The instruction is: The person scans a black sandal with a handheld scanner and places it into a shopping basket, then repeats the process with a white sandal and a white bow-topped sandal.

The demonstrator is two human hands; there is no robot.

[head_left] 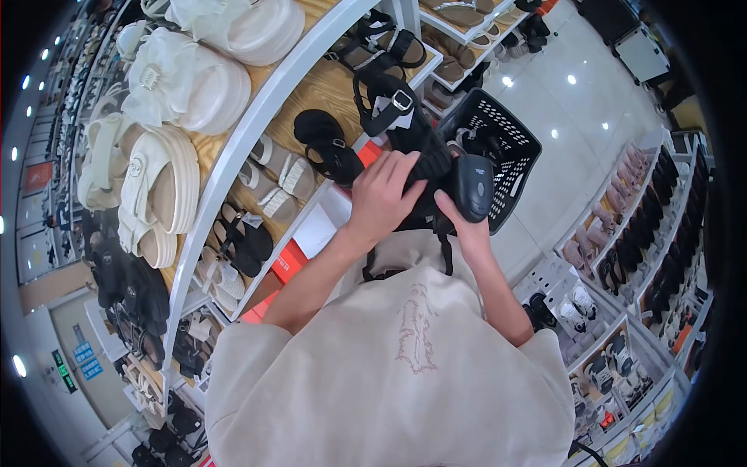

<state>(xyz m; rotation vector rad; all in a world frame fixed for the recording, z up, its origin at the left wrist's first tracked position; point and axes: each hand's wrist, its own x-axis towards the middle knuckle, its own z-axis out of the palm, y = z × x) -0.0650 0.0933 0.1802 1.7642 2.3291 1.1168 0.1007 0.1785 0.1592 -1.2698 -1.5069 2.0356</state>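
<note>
My left hand [383,194] is closed around a black sandal [405,138] with a silver buckle and a white tag, held in front of my chest. Close beside it, my right hand [467,229] grips a black handheld barcode scanner [472,189], its thumb lying along the near side. Most of the right fingers are hidden beneath the scanner. Just beyond both hands is a black perforated basket [513,128] with dark items inside, hard to make out. To the left of my left hand, a pair of black sandals [331,148] sits on the wooden shelf.
A curved white shelf edge [233,148] runs along my left, with white platform sandals [187,82] above. Red shoe boxes [289,261] sit low beside my left forearm. Tiled floor [545,175] lies beyond the basket, and shoe racks [634,210] stand at right.
</note>
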